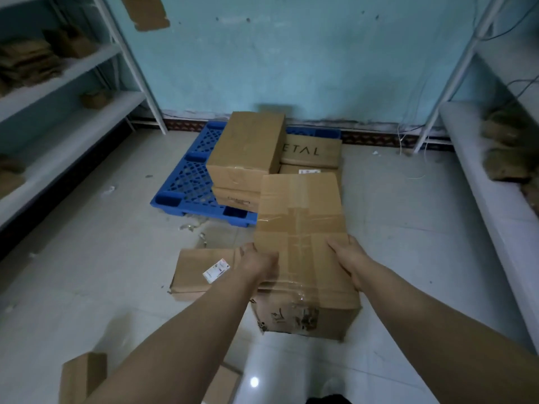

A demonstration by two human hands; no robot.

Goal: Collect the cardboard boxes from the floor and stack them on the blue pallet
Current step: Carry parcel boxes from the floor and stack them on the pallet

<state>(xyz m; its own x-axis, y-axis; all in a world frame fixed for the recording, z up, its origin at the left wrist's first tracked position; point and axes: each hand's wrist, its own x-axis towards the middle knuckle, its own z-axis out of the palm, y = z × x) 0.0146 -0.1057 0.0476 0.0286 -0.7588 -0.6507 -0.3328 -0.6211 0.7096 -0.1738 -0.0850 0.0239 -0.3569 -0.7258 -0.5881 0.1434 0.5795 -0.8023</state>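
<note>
Both hands are on the long brown cardboard box wrapped in clear tape [300,225]. The left hand [256,262] grips its left long edge, fingers curled onto the side. The right hand [348,258] clamps the right edge with the thumb on top (other fingers hidden behind the box).

The box points away from the person. Its far end is at the front right corner of the blue plastic lattice pallet [186,176] and its near end is low over the white tiled floor [408,228]. Can't tell if it's clear of the tiles.

The pallet sits by the teal wall [291,53]. On it:
- a tall plain cardboard box [248,141] stacked on a flatter cardboard box [233,198]
- to their right, a flat carton printed "ETAL" [315,150] over a carton with a white sticker [309,171]

On the floor:
- a low brown box with a white shipping label [198,275], just left of the held box and partly behind the left wrist
- a small cardboard box [83,374], bottom left near the person

White metal shelving on the left [58,71] carries cardboard scraps. A matching rack on the right [481,158] has more.
</note>
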